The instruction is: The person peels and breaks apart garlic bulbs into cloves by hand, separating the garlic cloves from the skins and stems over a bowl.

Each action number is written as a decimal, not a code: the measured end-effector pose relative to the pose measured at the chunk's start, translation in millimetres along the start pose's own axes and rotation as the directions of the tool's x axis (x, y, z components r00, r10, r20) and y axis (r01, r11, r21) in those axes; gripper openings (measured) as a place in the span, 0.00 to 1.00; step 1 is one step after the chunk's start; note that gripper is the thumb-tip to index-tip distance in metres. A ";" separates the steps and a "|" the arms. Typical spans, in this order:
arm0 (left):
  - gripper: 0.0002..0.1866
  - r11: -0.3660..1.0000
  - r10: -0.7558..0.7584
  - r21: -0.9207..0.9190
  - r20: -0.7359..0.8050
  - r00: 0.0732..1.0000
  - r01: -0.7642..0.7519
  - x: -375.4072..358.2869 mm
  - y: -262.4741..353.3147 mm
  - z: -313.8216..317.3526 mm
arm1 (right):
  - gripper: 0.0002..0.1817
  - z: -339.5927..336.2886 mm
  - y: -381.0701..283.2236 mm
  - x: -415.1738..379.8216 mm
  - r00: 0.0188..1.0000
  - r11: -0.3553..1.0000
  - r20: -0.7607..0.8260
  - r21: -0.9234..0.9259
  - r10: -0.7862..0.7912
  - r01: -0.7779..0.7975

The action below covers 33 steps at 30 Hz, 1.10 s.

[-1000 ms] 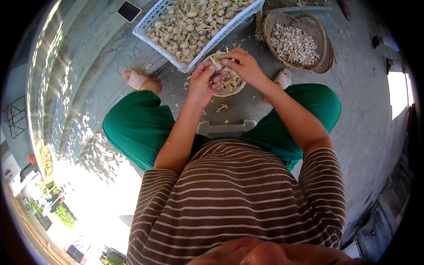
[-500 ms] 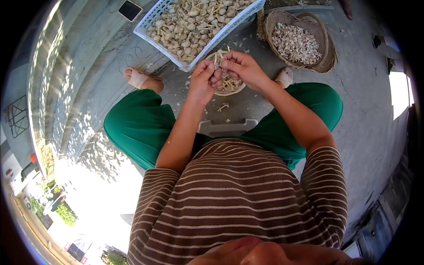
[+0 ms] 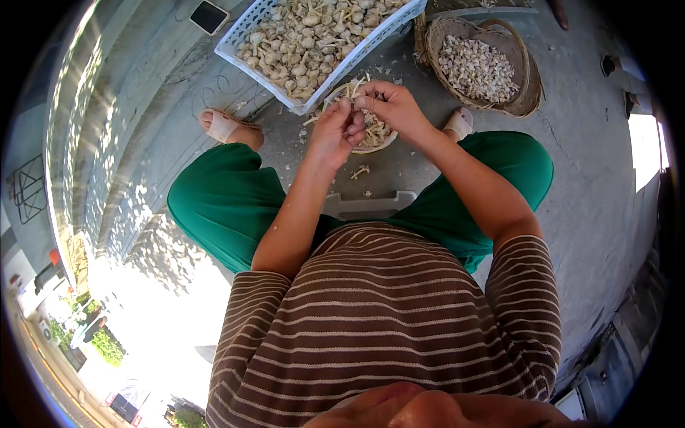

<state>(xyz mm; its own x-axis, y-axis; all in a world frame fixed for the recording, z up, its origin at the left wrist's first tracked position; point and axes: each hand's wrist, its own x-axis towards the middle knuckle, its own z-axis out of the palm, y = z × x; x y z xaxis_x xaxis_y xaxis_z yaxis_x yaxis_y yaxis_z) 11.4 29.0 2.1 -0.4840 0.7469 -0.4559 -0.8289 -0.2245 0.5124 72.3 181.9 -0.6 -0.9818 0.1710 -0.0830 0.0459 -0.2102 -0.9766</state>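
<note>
My left hand (image 3: 337, 131) and my right hand (image 3: 394, 108) meet in front of me, fingertips pinched together on a small piece of garlic (image 3: 354, 101). Fingers cover most of it. Right below them stands a small round basket (image 3: 372, 150) holding dry garlic stalks and skins (image 3: 378, 131), partly hidden by both hands. Just beyond my left hand is a light blue plastic crate (image 3: 267, 85) heaped with whole garlic bulbs (image 3: 307, 46). To the right, a woven basket (image 3: 529, 100) with a handle contains loose garlic cloves (image 3: 478, 70).
Bits of skin and a stalk scrap (image 3: 360, 172) lie on the concrete floor (image 3: 571, 207). A phone (image 3: 209, 17) rests left of the crate. My sandalled feet flank the small basket. At the far right edge, part of another person's foot (image 3: 609, 65) shows.
My left hand has tilted and shifted slightly, and the fingers of both hands have moved a little on the garlic. The crate and baskets stay in place.
</note>
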 end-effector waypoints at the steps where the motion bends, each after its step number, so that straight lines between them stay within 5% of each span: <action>1: 0.14 1.000 -0.001 0.000 -0.001 1.000 0.001 0.0 0.5 0.0 | 0.10 -1.5 -2.8 -0.2 0.995 0.985 -0.046 0.156 0.087 -0.078; 2: 0.17 0.998 0.030 -0.057 -0.018 0.999 -0.031 0.6 1.4 0.1 | 0.10 -3.6 -5.1 0.6 0.995 0.985 -0.046 0.156 0.087 -0.079; 4: 0.21 0.991 0.062 -0.116 -0.036 0.997 -0.066 -0.1 4.2 5.4 | 0.08 -7.9 -9.3 3.0 0.969 0.804 -0.111 0.583 0.222 -0.118; 8: 0.26 0.973 0.127 -0.182 -0.103 0.987 -0.144 -0.1 5.0 9.2 | 0.07 -6.7 -12.7 1.2 0.967 0.843 -0.116 0.520 0.227 -0.136; 10: 0.26 0.970 0.130 -0.196 -0.091 0.987 -0.146 0.7 4.1 6.7 | 0.07 -3.0 -11.7 -0.5 0.990 0.991 0.039 -0.040 0.133 -0.131; 11: 0.26 0.970 0.139 -0.195 -0.065 0.988 -0.149 1.1 3.7 5.5 | 0.07 0.0 -7.7 -2.2 0.990 0.990 0.039 -0.040 0.133 -0.132; 13: 0.27 0.969 0.147 -0.193 -0.038 0.988 -0.152 1.6 2.1 1.9 | 0.06 7.8 4.8 -6.0 0.981 0.877 0.140 -0.443 -0.137 0.186; 17: 0.27 0.976 0.119 -0.185 -0.008 0.993 -0.118 4.9 -2.5 1.8 | 0.07 6.3 9.8 -2.8 0.973 0.822 0.126 -0.519 -0.195 0.232; 19: 0.27 0.975 0.117 -0.191 -0.005 0.993 -0.116 6.1 -7.4 2.7 | 0.06 3.8 5.9 -2.6 0.994 0.777 0.034 -0.622 -0.104 0.102; 23: 0.26 0.979 0.121 -0.162 -0.016 0.992 -0.122 11.7 -14.6 1.6 | 0.05 0.6 4.0 -3.3 0.999 0.845 0.016 -0.533 -0.041 0.043; 26: 0.24 0.979 0.102 -0.173 -0.016 0.995 -0.103 14.1 -16.3 0.9 | 0.06 -9.4 13.1 -2.1 0.988 0.718 0.113 -0.679 -0.103 0.153; 30: 0.21 0.993 0.087 -0.062 -0.134 0.987 -0.096 10.8 -9.1 5.6 | 0.09 -49.7 8.2 7.2 0.956 0.585 -0.040 -0.798 -0.289 0.144; 33: 0.20 0.997 0.071 -0.016 -0.204 0.976 -0.076 10.3 -7.7 0.6 | 0.11 -109.4 -13.6 17.8 0.959 0.410 -0.139 -0.912 -0.248 -0.027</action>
<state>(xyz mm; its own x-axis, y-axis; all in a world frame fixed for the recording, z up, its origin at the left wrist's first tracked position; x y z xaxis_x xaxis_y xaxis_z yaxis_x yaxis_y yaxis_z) 13.0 38.8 -6.1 -0.5888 0.5859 -0.5567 -0.7941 -0.2910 0.5336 74.4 293.1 -10.5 -0.9269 0.3503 0.1348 0.2133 0.7871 -0.5788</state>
